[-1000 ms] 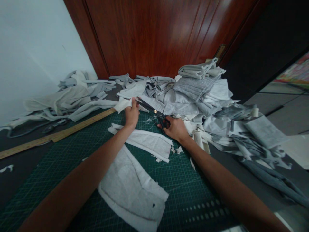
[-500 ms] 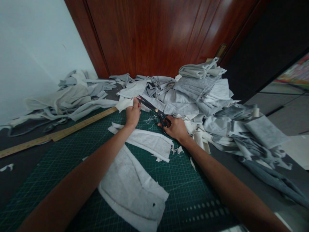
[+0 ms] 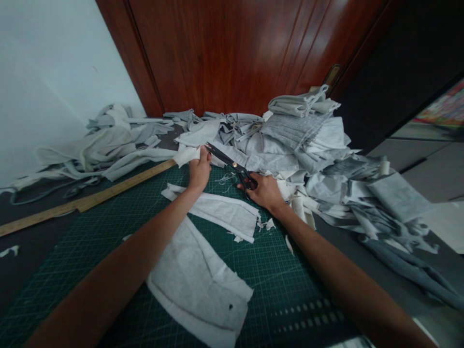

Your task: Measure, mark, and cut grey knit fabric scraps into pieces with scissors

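My right hand is closed around the handles of black scissors, whose blades point up and to the left. The blade tips lie right beside the fingers of my left hand. Those fingers pinch a piece of white fabric; part of it is hidden behind the hand. Under my left forearm a narrow grey-white fabric piece lies flat on the green cutting mat. Nearer to me is a larger grey fabric piece with a small dark hole near its lower right end.
A wooden ruler crosses the mat's left edge. Grey fabric heaps lie at the left and along the brown door. A tall folded fabric stack and more scraps spread on the right. Loose threads lie between my hands.
Almost nothing differs. Both hands, the scissors and the white fabric stay in nearly the same place, and the view has shifted very slightly.
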A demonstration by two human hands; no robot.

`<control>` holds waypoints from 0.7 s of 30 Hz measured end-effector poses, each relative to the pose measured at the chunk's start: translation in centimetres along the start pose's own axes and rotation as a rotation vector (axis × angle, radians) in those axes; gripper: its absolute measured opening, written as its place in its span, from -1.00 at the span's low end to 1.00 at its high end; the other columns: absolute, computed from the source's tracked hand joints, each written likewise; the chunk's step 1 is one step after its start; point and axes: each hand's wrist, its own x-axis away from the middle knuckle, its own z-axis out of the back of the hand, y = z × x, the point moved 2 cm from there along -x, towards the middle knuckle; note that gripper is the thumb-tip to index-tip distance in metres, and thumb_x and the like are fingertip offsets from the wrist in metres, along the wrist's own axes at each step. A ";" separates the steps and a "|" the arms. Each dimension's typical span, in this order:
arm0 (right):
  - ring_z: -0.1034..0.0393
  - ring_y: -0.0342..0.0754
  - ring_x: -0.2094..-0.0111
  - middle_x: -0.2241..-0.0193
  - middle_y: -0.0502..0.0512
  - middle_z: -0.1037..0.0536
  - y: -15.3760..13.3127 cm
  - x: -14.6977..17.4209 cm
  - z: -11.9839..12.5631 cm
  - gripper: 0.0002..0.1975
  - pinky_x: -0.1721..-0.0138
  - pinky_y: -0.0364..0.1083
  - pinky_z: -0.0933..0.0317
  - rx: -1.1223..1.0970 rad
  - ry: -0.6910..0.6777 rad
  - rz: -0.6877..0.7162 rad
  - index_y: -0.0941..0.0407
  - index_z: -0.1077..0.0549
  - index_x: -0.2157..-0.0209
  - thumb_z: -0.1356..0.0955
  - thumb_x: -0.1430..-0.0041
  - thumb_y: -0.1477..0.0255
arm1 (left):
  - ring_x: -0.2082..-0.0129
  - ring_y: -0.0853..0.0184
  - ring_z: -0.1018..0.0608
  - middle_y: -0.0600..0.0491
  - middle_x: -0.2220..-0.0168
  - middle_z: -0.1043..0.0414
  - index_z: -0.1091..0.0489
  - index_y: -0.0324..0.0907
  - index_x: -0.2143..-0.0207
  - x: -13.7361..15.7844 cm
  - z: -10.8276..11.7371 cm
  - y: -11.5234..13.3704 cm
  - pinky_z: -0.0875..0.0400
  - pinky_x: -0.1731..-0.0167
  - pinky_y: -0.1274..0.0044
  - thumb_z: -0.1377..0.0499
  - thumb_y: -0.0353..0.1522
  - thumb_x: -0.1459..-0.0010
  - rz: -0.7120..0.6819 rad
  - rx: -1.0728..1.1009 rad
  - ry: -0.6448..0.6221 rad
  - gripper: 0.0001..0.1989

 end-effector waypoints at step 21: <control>-0.52 0.03 0.40 0.40 0.14 -0.67 0.5 -0.1 0.0 -0.68 0.36 -0.08 -0.08 -0.007 0.025 0.046 0.11 -0.59 0.25 -0.41 -0.35 0.13 | 0.64 0.37 -0.35 0.13 0.62 -0.22 -0.22 -0.07 0.49 -0.5 0.4 -0.6 -0.19 0.63 0.52 -0.04 0.21 -0.31 -0.100 -0.173 -0.006 -0.40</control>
